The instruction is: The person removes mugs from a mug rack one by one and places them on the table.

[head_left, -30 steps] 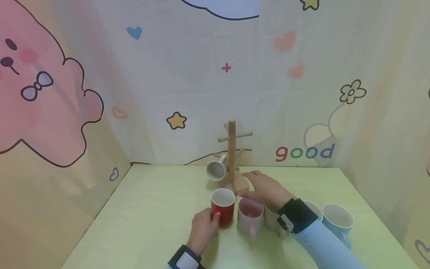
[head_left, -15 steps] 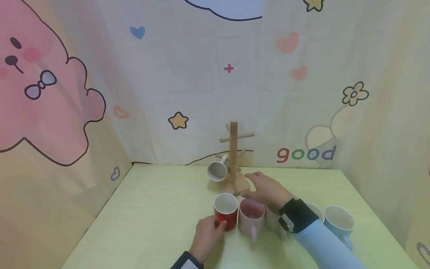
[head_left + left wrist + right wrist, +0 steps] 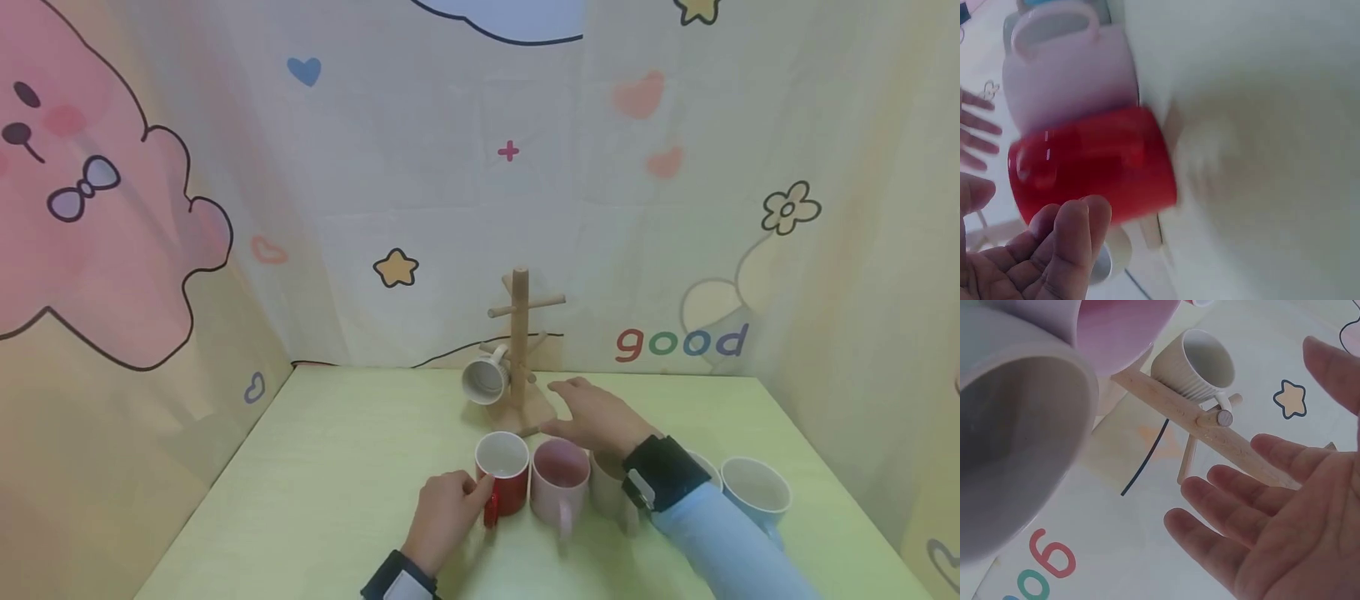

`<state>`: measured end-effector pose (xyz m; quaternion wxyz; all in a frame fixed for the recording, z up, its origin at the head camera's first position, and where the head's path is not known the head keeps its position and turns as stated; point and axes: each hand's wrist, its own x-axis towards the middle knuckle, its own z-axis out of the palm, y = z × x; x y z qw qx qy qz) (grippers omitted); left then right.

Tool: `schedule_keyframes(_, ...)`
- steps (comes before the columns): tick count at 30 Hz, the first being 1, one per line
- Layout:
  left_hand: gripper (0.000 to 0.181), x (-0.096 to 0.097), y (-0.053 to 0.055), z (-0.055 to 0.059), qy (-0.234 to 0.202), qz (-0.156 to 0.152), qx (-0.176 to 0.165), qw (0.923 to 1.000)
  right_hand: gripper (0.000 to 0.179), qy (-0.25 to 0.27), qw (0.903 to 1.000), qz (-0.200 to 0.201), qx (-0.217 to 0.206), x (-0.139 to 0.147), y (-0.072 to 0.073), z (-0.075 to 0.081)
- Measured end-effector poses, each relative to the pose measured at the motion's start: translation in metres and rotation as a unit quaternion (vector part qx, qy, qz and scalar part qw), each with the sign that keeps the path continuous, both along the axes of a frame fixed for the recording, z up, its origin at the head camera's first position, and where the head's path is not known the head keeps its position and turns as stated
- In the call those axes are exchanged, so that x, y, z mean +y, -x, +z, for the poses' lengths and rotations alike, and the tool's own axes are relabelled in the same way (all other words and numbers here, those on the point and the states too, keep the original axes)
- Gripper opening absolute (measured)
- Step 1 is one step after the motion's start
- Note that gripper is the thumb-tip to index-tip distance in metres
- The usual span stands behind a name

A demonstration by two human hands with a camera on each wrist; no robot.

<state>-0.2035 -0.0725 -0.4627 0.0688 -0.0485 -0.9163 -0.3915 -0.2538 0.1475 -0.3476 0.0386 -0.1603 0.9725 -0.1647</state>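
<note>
A red mug point(image 3: 512, 492) with a white inside stands upright, its handle facing the person, beside a pink mug point(image 3: 557, 500). My left hand point(image 3: 446, 512) is at the red mug's left. In the left wrist view its fingers point(image 3: 1075, 240) are fairly straight, with the thumb apart and nothing between them. My right hand point(image 3: 600, 417) hovers with spread fingers above the pink mug and a pale beige mug point(image 3: 609, 492), near the base of a wooden mug tree point(image 3: 519, 333). A white ribbed mug point(image 3: 483, 380) hangs by its handle on the tree's lower left peg.
Right of the beige mug stand a white mug point(image 3: 707, 468), mostly hidden by the right wrist, and a light blue mug point(image 3: 757, 492). Printed cloth point(image 3: 420, 167) hangs behind and along the sides of the pale green table point(image 3: 322, 475).
The red mug has slid slightly right, up to the pink mug. My left hand has let go and drawn back left, so the red handle shows. The right hand has hardly moved.
</note>
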Motion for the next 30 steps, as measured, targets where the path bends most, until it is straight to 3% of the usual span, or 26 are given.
schedule_keyframes(5,0.041,-0.013,0.013,0.018,0.019,0.022,0.001,0.9996,0.077,0.000,0.9998,-0.011,-0.016,-0.001,0.003,0.004)
schedule_keyframes(11,0.049,-0.022,0.030,0.042,0.094,0.036,0.045,0.9939,0.073,-0.011,0.9999,-0.008,-0.005,-0.003,0.008,0.005)
schedule_keyframes(16,0.052,-0.025,0.045,0.058,0.121,0.030,0.062,0.9902,0.068,-0.020,0.9997,-0.005,0.011,-0.007,0.012,0.008)
schedule_keyframes(22,0.058,-0.024,0.070,0.075,0.145,0.019,0.068,0.9869,0.062,-0.039,0.9989,-0.005,0.027,-0.014,0.021,0.012)
schedule_keyframes(30,0.066,-0.012,0.105,0.112,0.161,0.007,0.070,0.9845,0.043,-0.056,0.9966,-0.012,0.059,-0.024,0.038,0.011)
